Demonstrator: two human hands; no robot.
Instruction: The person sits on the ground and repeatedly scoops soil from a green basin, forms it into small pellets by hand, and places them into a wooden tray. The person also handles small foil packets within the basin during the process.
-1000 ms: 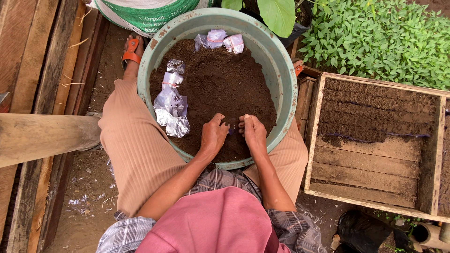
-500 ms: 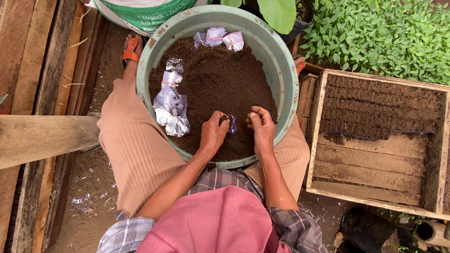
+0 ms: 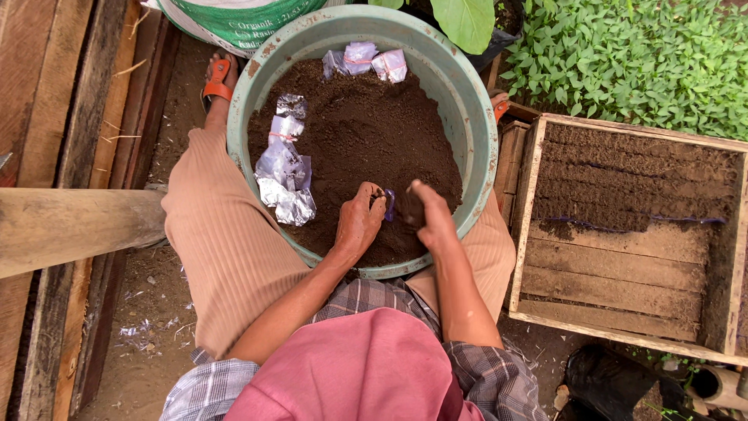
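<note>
A green basin (image 3: pixel 477 117) full of dark soil (image 3: pixel 374 132) sits between my knees. My left hand (image 3: pixel 358 222) rests on the soil at the near side and pinches the rim of a small clear plastic bag (image 3: pixel 389 204). My right hand (image 3: pixel 427 210) is just to its right, fingers closed around a clump of soil at the bag's mouth. A pile of flat clear plastic bags (image 3: pixel 284 168) lies on the soil at the left. Some more small bags (image 3: pixel 366 61) lie at the far edge of the soil.
A wooden crate (image 3: pixel 623 296) with rows of soil-filled bags at its far end stands to the right. Green seedlings (image 3: pixel 639 54) grow beyond it. A white and green sack (image 3: pixel 234 19) stands behind the basin. Wooden planks (image 3: pixel 70 226) lie at the left.
My hands have drawn slightly apart and the small bag now shows between them. My right hand has lifted off the soil with a clump in it.
</note>
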